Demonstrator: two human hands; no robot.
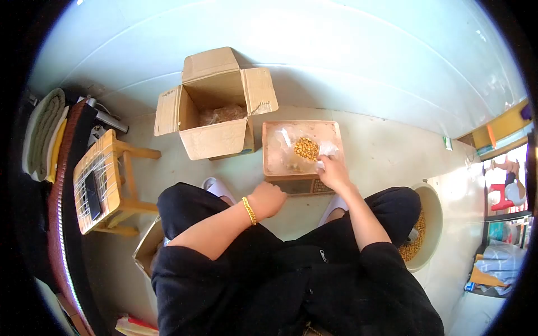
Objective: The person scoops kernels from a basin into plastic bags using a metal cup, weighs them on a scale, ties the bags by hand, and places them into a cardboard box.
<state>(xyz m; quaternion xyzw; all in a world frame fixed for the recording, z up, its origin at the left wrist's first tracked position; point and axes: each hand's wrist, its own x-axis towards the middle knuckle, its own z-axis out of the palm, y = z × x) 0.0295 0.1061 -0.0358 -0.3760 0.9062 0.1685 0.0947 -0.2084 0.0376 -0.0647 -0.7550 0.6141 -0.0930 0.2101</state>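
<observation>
Hands (333,172) near scale (326,131); pale floor (386,145), bluish wall (358,61).

This looks like a room in a home serving as a small packing corner. Slippers (214,187) near the centre, a wooden stool (115,196) and folded cloths (45,134) at left seem homely; a keypad scale (273,166) mid-frame, an open cardboard box (213,140) above left and a kernel tub (436,229) at right suggest packing.

A black top (241,291), black trousers (395,210), pale slippers (215,189) and, at the left wrist, a gold-coloured chain bracelet (249,210) are worn.
</observation>
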